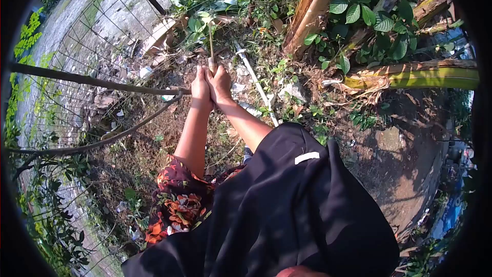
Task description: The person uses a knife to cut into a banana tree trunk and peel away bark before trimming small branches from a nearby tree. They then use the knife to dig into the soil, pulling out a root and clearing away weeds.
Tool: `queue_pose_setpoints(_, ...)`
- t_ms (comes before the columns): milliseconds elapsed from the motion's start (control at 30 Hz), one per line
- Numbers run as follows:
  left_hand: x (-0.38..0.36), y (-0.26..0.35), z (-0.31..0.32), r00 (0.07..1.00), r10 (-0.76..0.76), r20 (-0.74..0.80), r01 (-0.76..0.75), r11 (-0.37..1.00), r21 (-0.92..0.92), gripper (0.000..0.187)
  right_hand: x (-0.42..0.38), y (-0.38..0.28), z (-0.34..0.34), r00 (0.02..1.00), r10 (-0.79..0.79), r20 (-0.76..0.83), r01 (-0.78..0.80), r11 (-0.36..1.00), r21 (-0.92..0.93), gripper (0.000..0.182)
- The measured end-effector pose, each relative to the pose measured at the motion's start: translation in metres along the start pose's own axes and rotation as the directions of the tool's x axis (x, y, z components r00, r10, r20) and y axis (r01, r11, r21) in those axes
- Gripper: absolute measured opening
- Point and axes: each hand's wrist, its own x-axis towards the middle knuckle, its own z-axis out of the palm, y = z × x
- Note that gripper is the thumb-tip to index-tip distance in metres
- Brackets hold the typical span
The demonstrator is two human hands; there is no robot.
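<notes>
Both arms reach forward, and the hands are pressed together around the handle of a long thin tool (210, 41). My left hand (200, 88) is closed against its left side. Wrapped round the handle from the right is my right hand (220, 83). The tool's narrow shaft or blade points away from me, and its far end overlaps green leaves (196, 24) near the wire fence. Its exact kind I cannot tell. A white pipe (256, 81) slants across the ground just right of my hands.
A wire fence (110, 31) runs along the left, with a dark branch (97, 80) crossing toward my wrists. At the upper right stand a thick brown plant trunk (307, 18) and a green stem (415, 77). Litter and stones (293, 92) lie on the soil.
</notes>
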Motion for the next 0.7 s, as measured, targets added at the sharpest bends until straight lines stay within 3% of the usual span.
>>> queue_pose_setpoints(33,0.0,-0.005,-0.015,0.999,0.049,0.006,-0.049,0.998,-0.028,0.036,-0.011,0.001,0.007,0.999,0.003,0.039,-0.003,1.0,-0.006,0.031)
queue_pose_setpoints(67,-0.021,0.008,-0.016,0.997,0.012,-0.082,-0.011,1.0,0.015,0.035,-0.023,-0.001,0.013,0.998,-0.022,0.053,0.022,1.0,0.005,0.031)
queue_pose_setpoints(100,-0.006,-0.004,-0.041,0.998,0.041,-0.047,-0.04,0.999,0.003,0.034,-0.035,-0.004,0.021,0.996,-0.048,0.075,0.046,0.999,0.025,0.031)
queue_pose_setpoints(133,-0.027,0.012,-0.037,0.993,-0.055,-0.106,0.044,0.994,-0.105,0.034,-0.042,-0.012,0.025,0.994,-0.002,0.111,-0.002,0.999,0.033,0.03)
queue_pose_setpoints(200,-0.04,0.015,-0.077,0.982,0.099,-0.159,-0.094,0.995,0.035,0.036,-0.063,0.016,0.063,0.979,0.001,0.206,-0.035,0.986,0.163,0.03)
queue_pose_setpoints(233,-0.046,0.016,-0.097,0.975,0.094,-0.199,-0.102,0.994,-0.033,0.037,-0.082,-0.008,0.062,0.963,0.003,0.268,-0.017,0.999,0.05,0.031)
queue_pose_setpoints(300,-0.058,0.018,-0.139,0.923,0.204,-0.325,-0.199,0.979,0.048,0.036,-0.12,-0.026,0.083,0.922,0.027,0.387,-0.007,0.999,-0.053,0.032)
queue_pose_setpoints(367,-0.062,0.019,-0.18,0.93,0.192,-0.313,-0.253,0.953,-0.166,0.037,-0.156,-0.031,0.106,0.9,-0.053,0.432,0.041,0.998,0.036,0.035)
queue_pose_setpoints(400,-0.075,0.021,-0.203,0.915,0.21,-0.345,-0.284,0.942,-0.179,0.037,-0.178,-0.035,0.115,0.881,-0.078,0.466,0.063,0.997,0.048,0.035)
queue_pose_setpoints(467,-0.107,0.026,-0.241,0.905,0.222,-0.363,-0.302,0.936,-0.18,0.036,-0.221,-0.048,0.127,0.794,-0.159,0.587,0.007,0.967,0.254,0.037)
queue_pose_setpoints(500,-0.116,0.023,-0.263,0.885,0.236,-0.402,-0.335,0.921,-0.197,0.036,-0.242,-0.047,0.138,0.76,-0.185,0.623,0.021,0.965,0.261,0.037)
queue_pose_setpoints(567,-0.139,0.021,-0.301,0.774,0.223,-0.593,-0.348,0.932,-0.102,0.036,-0.282,-0.044,0.157,0.698,-0.111,0.707,-0.139,0.948,0.286,0.036)
queue_pose_setpoints(600,-0.159,0.024,-0.309,0.758,0.115,-0.642,-0.342,0.908,-0.242,0.039,-0.3,-0.043,0.164,0.675,-0.116,0.729,-0.058,0.976,0.209,0.034)
queue_pose_setpoints(700,-0.199,0.011,-0.363,0.666,0.085,-0.741,-0.401,0.878,-0.261,0.038,-0.36,-0.053,0.175,0.516,-0.145,0.844,-0.005,0.985,0.172,0.035)
